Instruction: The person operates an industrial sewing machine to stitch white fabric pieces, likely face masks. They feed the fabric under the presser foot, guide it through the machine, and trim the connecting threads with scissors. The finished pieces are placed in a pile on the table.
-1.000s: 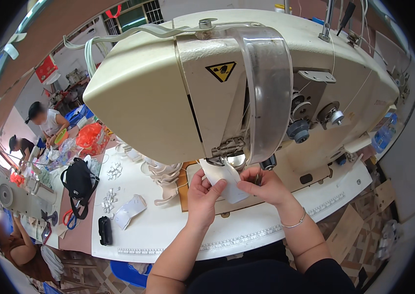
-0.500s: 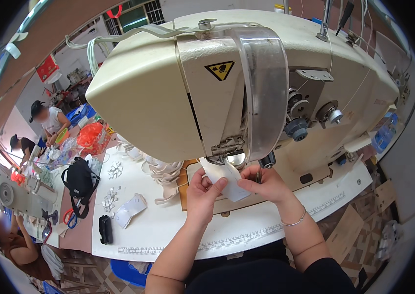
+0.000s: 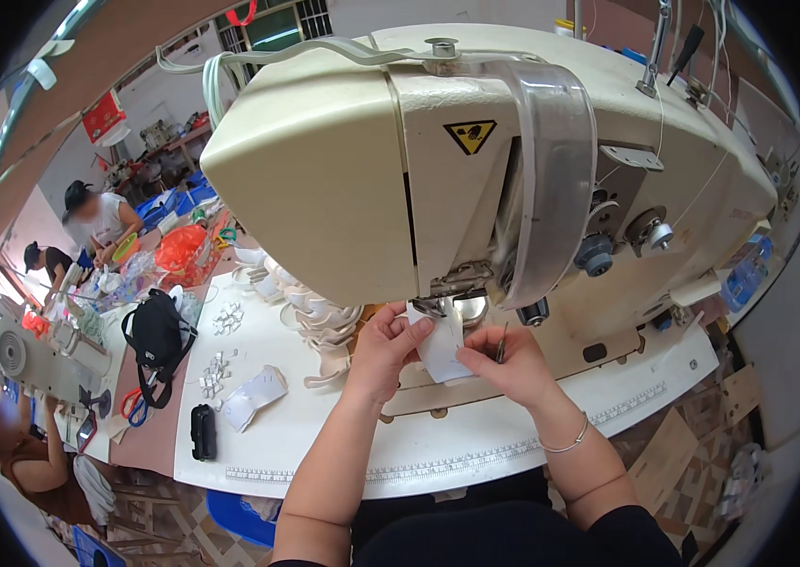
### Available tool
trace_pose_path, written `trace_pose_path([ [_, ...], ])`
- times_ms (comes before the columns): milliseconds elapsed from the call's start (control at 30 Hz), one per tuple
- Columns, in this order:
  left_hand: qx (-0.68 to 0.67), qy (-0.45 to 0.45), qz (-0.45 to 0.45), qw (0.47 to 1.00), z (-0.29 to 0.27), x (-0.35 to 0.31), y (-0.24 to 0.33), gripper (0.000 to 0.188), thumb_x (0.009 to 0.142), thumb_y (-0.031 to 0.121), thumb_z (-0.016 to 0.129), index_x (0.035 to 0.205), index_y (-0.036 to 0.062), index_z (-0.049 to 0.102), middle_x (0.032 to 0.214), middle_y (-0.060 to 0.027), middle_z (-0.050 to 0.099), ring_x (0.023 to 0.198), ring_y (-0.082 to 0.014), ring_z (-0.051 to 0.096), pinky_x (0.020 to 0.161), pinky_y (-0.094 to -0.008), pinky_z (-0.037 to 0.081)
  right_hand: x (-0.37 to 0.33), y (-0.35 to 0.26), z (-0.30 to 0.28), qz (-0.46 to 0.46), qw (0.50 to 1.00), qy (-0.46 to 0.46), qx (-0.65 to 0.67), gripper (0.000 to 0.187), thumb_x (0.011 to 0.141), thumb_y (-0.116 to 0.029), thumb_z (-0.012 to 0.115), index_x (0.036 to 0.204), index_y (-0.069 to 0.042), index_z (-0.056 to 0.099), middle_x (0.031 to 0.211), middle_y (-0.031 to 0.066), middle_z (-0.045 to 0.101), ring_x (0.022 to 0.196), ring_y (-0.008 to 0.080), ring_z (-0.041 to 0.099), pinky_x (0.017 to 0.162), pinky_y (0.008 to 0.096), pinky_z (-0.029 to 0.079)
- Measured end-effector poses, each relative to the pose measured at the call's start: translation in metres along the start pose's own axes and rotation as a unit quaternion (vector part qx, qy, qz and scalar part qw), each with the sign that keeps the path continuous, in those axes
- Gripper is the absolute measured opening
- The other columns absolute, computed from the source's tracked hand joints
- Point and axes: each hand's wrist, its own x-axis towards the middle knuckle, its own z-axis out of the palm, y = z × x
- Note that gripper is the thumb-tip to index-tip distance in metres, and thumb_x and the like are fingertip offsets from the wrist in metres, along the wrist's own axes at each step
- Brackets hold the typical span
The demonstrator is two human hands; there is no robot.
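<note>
A flat white piece [image 3: 442,357] of sheet-like material lies under the needle area of a large cream sewing machine [image 3: 310,189]. My left hand [image 3: 383,354] grips its upper left edge, thumb on top, close beside the presser foot. My right hand [image 3: 515,369] is closed at the piece's right edge, the thumb touching it. A slim dark metal tool [image 3: 501,344] sticks up from between the right fingers; whether it is snips or tweezers I cannot tell. The machine head hides the far end of the white piece.
Left of my hands lie stacked curved cream pieces [image 3: 324,331], small white bits [image 3: 216,373], a folded white stack [image 3: 255,397] and a black case [image 3: 203,433]. A black bag [image 3: 159,340] and scissors [image 3: 136,406] sit farther left. Other people work beyond. A ruler strip [image 3: 476,458] edges the table.
The view has shifted, so the machine appears farther right. My left hand has moved up along the white piece toward the presser foot. My right hand stays at the right edge.
</note>
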Motion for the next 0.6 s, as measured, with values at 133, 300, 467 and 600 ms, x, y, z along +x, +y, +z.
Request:
trace_pose_path([
  [133, 0.031, 0.018, 0.006, 0.999, -0.004, -0.006, -0.005, 0.049, 0.079, 0.011, 0.067, 0.120, -0.0018, 0.042, 0.083, -0.0040, 0.064, 0.074, -0.0119, 0.061, 0.063, -0.0262, 0.051, -0.006, -0.002, 0.000, -0.003, 1.000, 0.012, -0.012, 0.017, 0.076, -0.016, 0.068, 0.080, 0.000, 0.064, 0.066, -0.0012, 0.059, 0.060, 0.0039, 0.049, 0.054, 0.0201, 0.040],
  [300, 0.017, 0.011, 0.003, 1.000, -0.005, -0.004, -0.004, 0.053, 0.079, 0.011, 0.067, 0.121, -0.0040, 0.039, 0.083, -0.0034, 0.063, 0.075, -0.0116, 0.061, 0.061, -0.0256, 0.051, -0.004, -0.004, 0.003, -0.004, 1.000, 0.013, 0.011, 0.017, 0.077, -0.015, 0.068, 0.080, 0.001, 0.064, 0.066, -0.0014, 0.059, 0.059, 0.0038, 0.049, 0.054, 0.0203, 0.039],
  [467, -0.021, 0.077, -0.006, 0.997, 0.002, -0.007, -0.013, 0.050, 0.078, 0.010, 0.067, 0.118, -0.0023, 0.040, 0.084, -0.0027, 0.060, 0.073, -0.0113, 0.059, 0.060, -0.0259, 0.050, 0.002, -0.006, 0.007, 0.001, 0.999, 0.036, 0.016, 0.017, 0.076, -0.015, 0.069, 0.078, 0.001, 0.065, 0.065, -0.0018, 0.058, 0.057, 0.0035, 0.048, 0.052, 0.0194, 0.038],
  [600, -0.068, 0.121, 0.020, 0.990, 0.009, -0.034, -0.032, 0.033, 0.081, 0.009, 0.064, 0.108, 0.0058, 0.046, 0.088, -0.0007, 0.058, 0.076, -0.0108, 0.058, 0.065, -0.0266, 0.050, 0.003, 0.004, 0.007, -0.011, 0.998, 0.043, 0.035, 0.017, 0.077, -0.015, 0.069, 0.078, 0.001, 0.065, 0.064, -0.0022, 0.058, 0.056, 0.0036, 0.048, 0.051, 0.0193, 0.038],
])
